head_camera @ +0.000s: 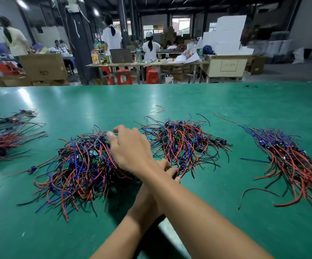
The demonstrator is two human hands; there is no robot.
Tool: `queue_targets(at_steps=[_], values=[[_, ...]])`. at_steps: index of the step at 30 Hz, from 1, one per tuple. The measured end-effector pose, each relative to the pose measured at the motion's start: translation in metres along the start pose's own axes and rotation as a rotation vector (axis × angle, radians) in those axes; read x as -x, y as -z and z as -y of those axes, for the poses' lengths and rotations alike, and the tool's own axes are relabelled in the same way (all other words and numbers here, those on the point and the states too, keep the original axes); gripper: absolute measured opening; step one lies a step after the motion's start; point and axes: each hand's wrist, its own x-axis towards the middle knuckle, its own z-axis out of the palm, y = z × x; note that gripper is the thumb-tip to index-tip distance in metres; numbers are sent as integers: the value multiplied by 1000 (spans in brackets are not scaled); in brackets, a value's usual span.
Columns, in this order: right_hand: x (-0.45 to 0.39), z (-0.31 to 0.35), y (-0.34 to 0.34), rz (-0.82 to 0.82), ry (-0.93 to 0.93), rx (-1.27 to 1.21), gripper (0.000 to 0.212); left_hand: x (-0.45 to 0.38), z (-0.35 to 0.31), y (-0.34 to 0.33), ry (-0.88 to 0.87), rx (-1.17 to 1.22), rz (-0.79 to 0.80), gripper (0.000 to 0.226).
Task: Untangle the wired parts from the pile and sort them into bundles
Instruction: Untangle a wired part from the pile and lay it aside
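Note:
Two tangled piles of red, blue and black wired parts with small green boards lie on the green table [226, 212]: a left pile [76, 169] and a middle pile [187, 141]. My arms are crossed. My right hand [131, 148] reaches leftward over the left pile, fingers spread and fairly straight, fingertips touching its top wires. My left hand [170, 171] is mostly hidden under my right forearm; its curled fingers hold wires at the near edge of the middle pile.
A combed-out bundle [293, 157] lies at the right and another bundle [3, 141] at the far left edge. Loose red wire scraps [224, 117] lie behind the piles. Beyond the table's far edge stand workbenches, red stools, cartons and people.

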Motion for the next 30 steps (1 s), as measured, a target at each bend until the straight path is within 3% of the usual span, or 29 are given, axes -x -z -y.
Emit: queue_targets(at_steps=[2,6,11,24,27,30], values=[[13,-28,9,-180,-24,-40,26,2,-2,0,4,-27,-90,20],[46,-107,35,-380,-269,-18,18,0,-10,4,107,106,-119,8],[78,-155,25,-285,-546,-222,32,-2,-8,4,113,151,-112,16],[81,-169,28,-493,-644,-1118,22,0,-13,10,109,246,-161,16],[85,-165,31,-509,-641,-1105,19,1,-15,11,81,219,-178,16],[85,-156,33,-602,-548,-671,13,3,-19,14,61,183,-176,16]])
